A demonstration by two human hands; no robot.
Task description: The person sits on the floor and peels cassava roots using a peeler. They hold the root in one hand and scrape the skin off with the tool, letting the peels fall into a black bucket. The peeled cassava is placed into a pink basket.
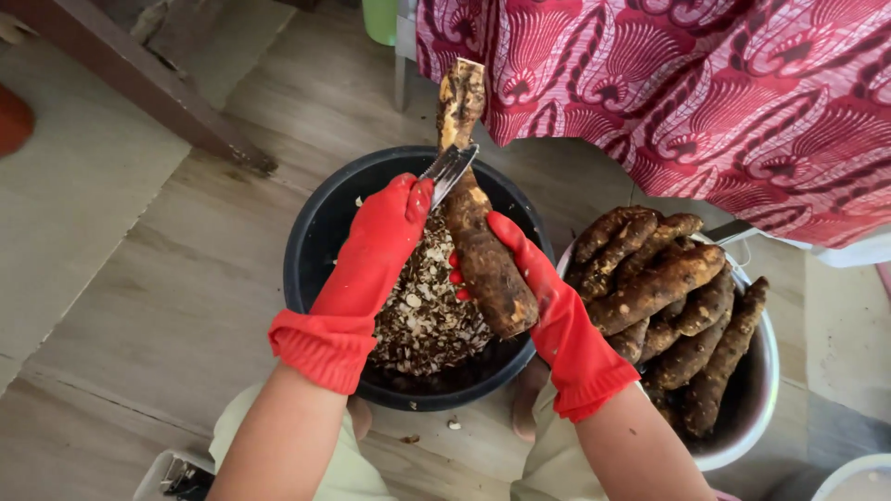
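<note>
1. From my remote seat, the red patterned cloth (pixel 705 102) fills the frame from twelve to three o'clock, draped over something I cannot make out.
2. The round black plastic tub (pixel 316 241) sits at centre on the pale wood-look floor (pixel 148 306), directly beneath the hands, so I judge it is there to catch scrapings; brown and white peel scraps (pixel 422 315) heap inside it.
3. At four o'clock a round metal bowl (pixel 756 408) holds a pile of unpeeled brown tubers (pixel 668 288), just beside the tub and close to the right hand.
4. The long brown cassava-like root (pixel 478 241) is held tilted over the tub, its far end pointing to twelve o'clock, partly scraped pale there.
5. My right hand in a red rubber glove (pixel 543 297) cradles the root's near end, fingers curled around it.
6. My left hand in a red rubber glove (pixel 380 250) has its fingers pressed together around the metal blade (pixel 448 170), whose edge lies on the root's skin.
</note>
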